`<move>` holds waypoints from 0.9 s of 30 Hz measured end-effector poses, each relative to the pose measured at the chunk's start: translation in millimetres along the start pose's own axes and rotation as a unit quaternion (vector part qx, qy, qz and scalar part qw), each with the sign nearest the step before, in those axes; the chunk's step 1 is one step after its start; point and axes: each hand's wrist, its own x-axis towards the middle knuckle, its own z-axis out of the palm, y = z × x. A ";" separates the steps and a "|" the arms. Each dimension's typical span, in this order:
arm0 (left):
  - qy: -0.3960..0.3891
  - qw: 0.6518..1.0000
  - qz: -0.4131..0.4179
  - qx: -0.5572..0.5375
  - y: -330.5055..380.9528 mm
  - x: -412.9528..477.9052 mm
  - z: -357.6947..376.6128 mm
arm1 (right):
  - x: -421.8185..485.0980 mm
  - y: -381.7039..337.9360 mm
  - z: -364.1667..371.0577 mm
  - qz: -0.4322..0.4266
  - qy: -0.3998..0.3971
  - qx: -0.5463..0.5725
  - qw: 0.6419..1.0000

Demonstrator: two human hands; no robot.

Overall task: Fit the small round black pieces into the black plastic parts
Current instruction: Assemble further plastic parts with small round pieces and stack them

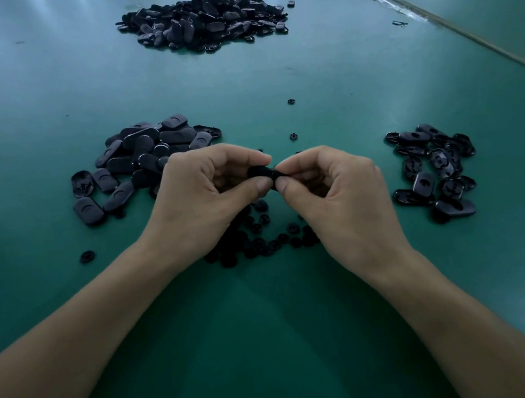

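Black oblong plastic part (261, 173) pinched between fingers (261, 186) of left hand (201, 199) and right hand (337, 202), long axis running hand to hand.

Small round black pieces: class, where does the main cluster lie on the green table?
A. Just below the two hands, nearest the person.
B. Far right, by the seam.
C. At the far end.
A: the small round black pieces lie scattered under the left hand and right hand, which pinch a black plastic part between them.

Left hand (201, 199), right hand (337, 196), fingers (264, 185) pinched together.
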 end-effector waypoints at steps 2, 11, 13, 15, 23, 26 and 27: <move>0.004 1.000 0.001 0.007 -0.4 0.2 -0.1 | 0.6 -0.4 0.6 0.009 -0.003 -0.006 1.000; 0.017 1.000 0.000 0.018 -0.6 -0.3 -2.3 | 1.6 -0.2 -0.7 0.017 -0.010 0.003 1.000; 0.019 0.999 0.003 0.026 -0.4 -0.6 -3.0 | 1.9 -0.3 -1.5 0.011 -0.016 0.005 1.000; 0.021 0.999 0.010 0.040 -0.1 -1.0 -2.6 | 1.7 -0.5 -1.5 0.006 -0.020 0.000 1.000; 0.080 0.993 0.035 0.083 -2.7 -1.5 -0.5 | -0.7 -3.1 -2.2 -0.012 -0.002 -0.063 0.998; 0.167 0.980 0.027 0.109 -6.0 1.8 -7.4 | -1.5 -2.4 -9.0 -0.010 0.050 -0.180 0.982; 0.188 0.975 0.023 0.117 -7.1 2.9 -9.7 | -1.0 -1.4 -13.7 0.000 0.064 -0.229 0.971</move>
